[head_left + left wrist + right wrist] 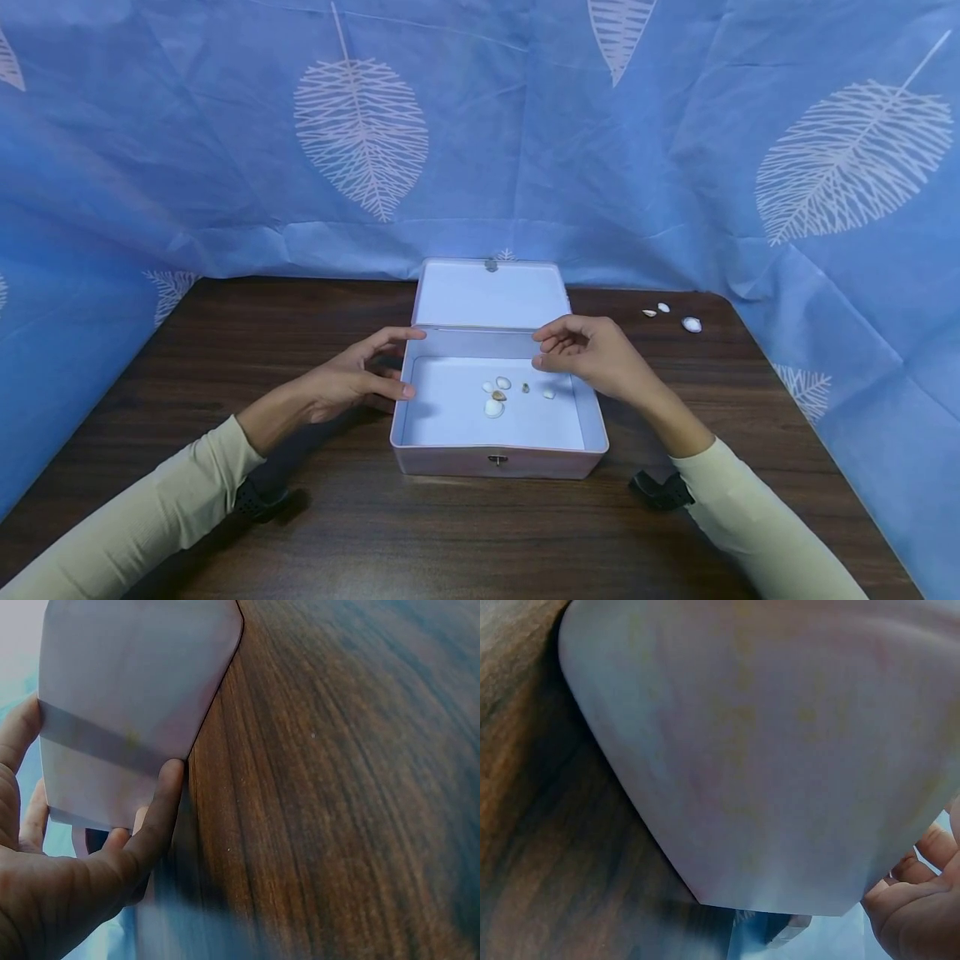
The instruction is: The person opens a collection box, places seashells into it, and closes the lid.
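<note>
Left hand (341, 382), fingers extended, touches the box (450, 462), presumably steadying it; lid (491, 294) folded back for access. Right hand (596, 357), fingers loosely curled, thumb parted, apparently empty, hovers above shells (493, 408) inside.

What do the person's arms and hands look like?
Bare left hand and bare right hand, ungloved. Long pale-cream fabric left sleeve and matching right sleeve. Small black left wrist device and black right wrist device. No cables visible.
</note>
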Demonstrator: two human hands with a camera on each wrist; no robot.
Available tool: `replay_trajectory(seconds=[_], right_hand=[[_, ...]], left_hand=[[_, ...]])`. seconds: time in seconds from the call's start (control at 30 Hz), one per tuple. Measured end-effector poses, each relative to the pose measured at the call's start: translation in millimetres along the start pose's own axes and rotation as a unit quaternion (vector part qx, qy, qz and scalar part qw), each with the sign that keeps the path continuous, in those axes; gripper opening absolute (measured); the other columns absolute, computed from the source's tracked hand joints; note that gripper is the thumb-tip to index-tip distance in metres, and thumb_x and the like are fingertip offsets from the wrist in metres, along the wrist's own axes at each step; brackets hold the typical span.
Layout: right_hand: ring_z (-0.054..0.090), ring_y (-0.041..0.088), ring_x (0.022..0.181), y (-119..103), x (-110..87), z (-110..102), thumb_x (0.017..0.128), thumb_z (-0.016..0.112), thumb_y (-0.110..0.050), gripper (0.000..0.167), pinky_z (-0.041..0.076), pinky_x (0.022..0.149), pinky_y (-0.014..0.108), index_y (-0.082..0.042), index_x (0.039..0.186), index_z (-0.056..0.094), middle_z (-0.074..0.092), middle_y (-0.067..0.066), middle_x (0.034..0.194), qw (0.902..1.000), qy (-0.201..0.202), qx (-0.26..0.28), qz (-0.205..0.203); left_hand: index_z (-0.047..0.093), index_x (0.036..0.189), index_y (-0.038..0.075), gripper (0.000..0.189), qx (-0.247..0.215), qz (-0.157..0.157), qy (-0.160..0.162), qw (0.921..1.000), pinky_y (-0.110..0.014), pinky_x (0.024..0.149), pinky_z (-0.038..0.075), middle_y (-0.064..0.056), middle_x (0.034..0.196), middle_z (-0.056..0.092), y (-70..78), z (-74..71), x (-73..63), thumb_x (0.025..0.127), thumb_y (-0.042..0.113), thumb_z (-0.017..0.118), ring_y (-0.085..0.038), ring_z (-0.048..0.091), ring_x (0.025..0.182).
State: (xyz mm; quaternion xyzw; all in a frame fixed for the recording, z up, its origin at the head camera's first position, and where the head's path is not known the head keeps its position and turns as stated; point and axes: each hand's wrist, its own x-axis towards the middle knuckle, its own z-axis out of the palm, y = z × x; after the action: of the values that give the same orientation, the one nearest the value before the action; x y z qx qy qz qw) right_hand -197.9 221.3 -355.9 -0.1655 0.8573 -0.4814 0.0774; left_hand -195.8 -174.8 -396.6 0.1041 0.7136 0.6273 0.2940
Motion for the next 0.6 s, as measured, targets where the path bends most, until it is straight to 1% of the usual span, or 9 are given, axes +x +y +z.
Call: replay_trajectory(seconds=[0.13, 0.3, 0.47, 0.6], right_hand=[[0.074, 0.021, 0.097, -2, -2.2, -2, 0.099, 0.088, -0.017, 0.039, 0.064, 0.085, 0.030, 0.003, 0.131, 0.078, 0.078, 0.015, 0.113, 1.0000, 0.008, 0.004, 0.002], [0.074, 0.020, 0.096, -8, -7.0, -6, 0.099, 0.089, -0.023, 0.040, 0.064, 0.086, 0.033, 0.000, 0.130, 0.079, 0.078, 0.014, 0.113, 0.9996, 0.024, -0.002, 0.013], [0.074, 0.016, 0.096, -8, -12.3, -13, 0.102, 0.087, -0.027, 0.038, 0.063, 0.086, 0.032, -0.002, 0.130, 0.079, 0.079, 0.011, 0.113, 0.9989, 0.044, -0.008, 0.016], [0.076, 0.013, 0.096, -3, -15.2, -19, 0.103, 0.085, -0.025, 0.036, 0.063, 0.087, 0.027, -0.002, 0.130, 0.079, 0.081, 0.011, 0.112, 0.9982, 0.058, -0.011, 0.013]], left_hand=[[0.037, 0.175, 0.025, 0.097, 0.004, 0.000, 0.000, 1.0000, -0.051, 0.101, 0.065, -0.018, 0.180, 0.020, 0.6, -0.1, -0.5, 0.096, 0.011, 0.091, -0.045, 0.052, 0.143], [0.039, 0.174, 0.027, 0.095, 0.004, 0.001, -0.002, 1.0000, -0.052, 0.102, 0.065, -0.018, 0.180, 0.019, 1.1, -1.0, -0.3, 0.095, 0.011, 0.091, -0.046, 0.050, 0.145], [0.041, 0.173, 0.029, 0.094, 0.005, 0.004, -0.004, 1.0000, -0.052, 0.103, 0.065, -0.018, 0.180, 0.019, 1.0, -1.4, 0.3, 0.095, 0.011, 0.091, -0.047, 0.049, 0.146], [0.040, 0.173, 0.028, 0.094, 0.007, 0.006, -0.006, 0.9999, -0.052, 0.103, 0.065, -0.018, 0.180, 0.018, 0.3, -1.7, 0.1, 0.096, 0.011, 0.091, -0.048, 0.048, 0.148]])
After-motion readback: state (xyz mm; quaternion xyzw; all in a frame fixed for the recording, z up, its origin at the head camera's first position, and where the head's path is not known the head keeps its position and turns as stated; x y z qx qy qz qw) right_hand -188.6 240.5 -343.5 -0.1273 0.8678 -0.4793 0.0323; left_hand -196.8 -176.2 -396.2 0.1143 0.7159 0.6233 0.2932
